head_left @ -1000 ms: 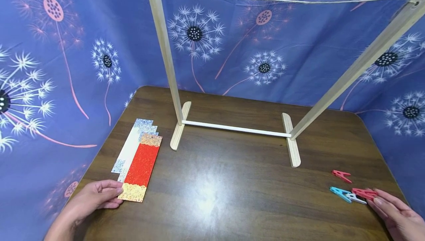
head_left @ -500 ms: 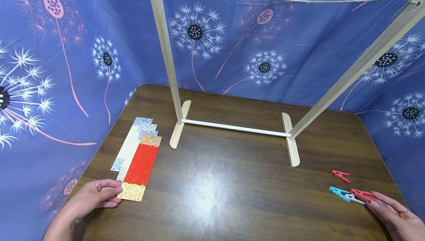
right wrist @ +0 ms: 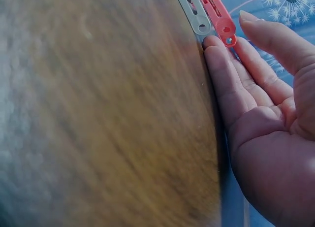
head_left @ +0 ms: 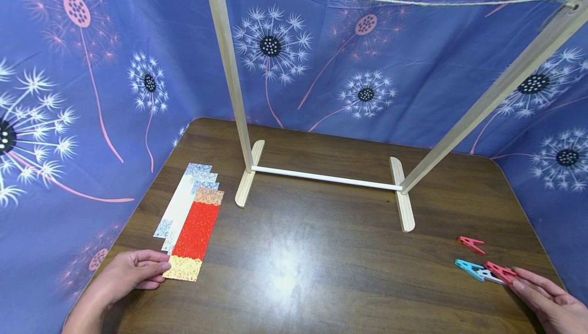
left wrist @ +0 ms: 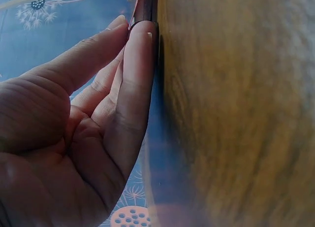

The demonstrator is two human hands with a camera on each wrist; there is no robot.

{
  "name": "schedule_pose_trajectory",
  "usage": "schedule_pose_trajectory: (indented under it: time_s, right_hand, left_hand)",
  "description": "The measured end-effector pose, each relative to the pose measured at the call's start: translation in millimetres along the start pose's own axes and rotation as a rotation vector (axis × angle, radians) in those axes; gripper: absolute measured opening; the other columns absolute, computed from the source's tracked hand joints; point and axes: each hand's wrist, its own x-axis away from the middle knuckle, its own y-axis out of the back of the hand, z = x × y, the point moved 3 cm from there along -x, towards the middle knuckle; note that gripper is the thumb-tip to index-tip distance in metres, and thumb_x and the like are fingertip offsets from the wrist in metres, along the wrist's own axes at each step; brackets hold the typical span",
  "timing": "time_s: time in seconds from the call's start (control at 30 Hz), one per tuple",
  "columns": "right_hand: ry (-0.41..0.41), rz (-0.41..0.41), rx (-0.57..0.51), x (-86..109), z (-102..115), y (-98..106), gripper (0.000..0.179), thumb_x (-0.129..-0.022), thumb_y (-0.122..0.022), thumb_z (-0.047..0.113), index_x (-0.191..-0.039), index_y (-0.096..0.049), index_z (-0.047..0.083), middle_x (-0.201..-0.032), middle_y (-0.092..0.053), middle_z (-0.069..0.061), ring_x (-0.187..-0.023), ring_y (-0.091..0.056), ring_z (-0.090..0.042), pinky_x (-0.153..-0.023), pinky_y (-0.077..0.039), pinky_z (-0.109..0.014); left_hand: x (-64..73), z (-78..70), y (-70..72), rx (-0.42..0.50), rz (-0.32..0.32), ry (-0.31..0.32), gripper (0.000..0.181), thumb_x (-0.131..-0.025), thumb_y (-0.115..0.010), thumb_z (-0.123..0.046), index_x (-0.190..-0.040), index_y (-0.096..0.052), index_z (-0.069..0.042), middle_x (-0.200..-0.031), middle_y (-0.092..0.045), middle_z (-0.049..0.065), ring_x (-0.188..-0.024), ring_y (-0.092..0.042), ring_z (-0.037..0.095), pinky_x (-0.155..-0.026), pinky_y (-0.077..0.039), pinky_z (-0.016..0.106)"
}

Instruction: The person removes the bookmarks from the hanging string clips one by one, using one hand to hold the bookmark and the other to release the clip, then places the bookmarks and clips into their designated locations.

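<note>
In the head view, my left hand [head_left: 126, 278] pinches the near left corner of a red card [head_left: 196, 229] with gold patterned ends. White cards [head_left: 178, 202] with blue patterned ends lie fanned out under it. In the left wrist view, thumb and fingertips meet at the card's thin edge. On the right, my right hand [head_left: 546, 295] touches the end of a red clothespin [head_left: 499, 271] with its extended fingers. The thumb [right wrist: 273, 40] stands slightly apart from it in the right wrist view. This clothespin lies over a white one [right wrist: 198, 17], beside a blue clothespin [head_left: 467, 268].
Another red clothespin [head_left: 470, 244] lies farther back. A wooden frame stands mid-table, with a left post [head_left: 229, 68], a right post [head_left: 496, 94], a white bottom rod [head_left: 326, 177] and a string [head_left: 390, 1] across the top. Patterned blue cloth [head_left: 298, 89] surrounds the brown table [head_left: 321, 252].
The right fingertips have shifted slightly at the end of the red clothespin. The left hand and the cards look nearly unchanged.
</note>
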Motion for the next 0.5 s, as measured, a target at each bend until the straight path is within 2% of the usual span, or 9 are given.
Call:
schedule_pose_trajectory:
  time_s: [0.2, 0.37, 0.5]
  right_hand:
    - [0.128, 0.042, -0.037, 8.0, 4, -2, 0.025, -0.1, -0.066, 0.003, -0.106, -0.077, 0.025, -0.1, -0.076, 0.01, -0.09, -0.072, -0.001, -0.072, -0.06, -0.014]
    - [0.192, 0.072, -0.071, 10.9, 11, -5, 0.027, -0.101, -0.062, -0.004, -0.11, -0.078, 0.015, -0.103, -0.076, 0.008, -0.092, -0.073, -0.004, -0.074, -0.061, -0.016]
    - [0.224, 0.057, 0.02, 8.3, 18, -7, 0.025, -0.101, -0.062, -0.002, -0.109, -0.077, 0.016, -0.104, -0.074, 0.014, -0.089, -0.072, 0.0, -0.072, -0.06, -0.014]
  left_hand:
    - [0.9, -1.7, -0.6, -0.048, -0.045, 0.0, 0.036, -0.099, -0.069, -0.006, -0.119, -0.06, 0.023, -0.096, -0.077, 0.01, -0.077, -0.072, 0.011, -0.071, -0.066, 0.033]
    - [2.6, -4.7, -1.7, -0.069, -0.109, 0.021, 0.034, -0.096, -0.074, -0.007, -0.116, -0.066, 0.019, -0.092, -0.078, 0.01, -0.073, -0.071, 0.011, -0.068, -0.066, 0.032]
    - [3.0, -10.4, -2.9, -0.094, -0.176, 0.02, 0.034, -0.096, -0.074, -0.007, -0.117, -0.065, 0.018, -0.09, -0.077, 0.012, -0.072, -0.071, 0.014, -0.066, -0.066, 0.032]
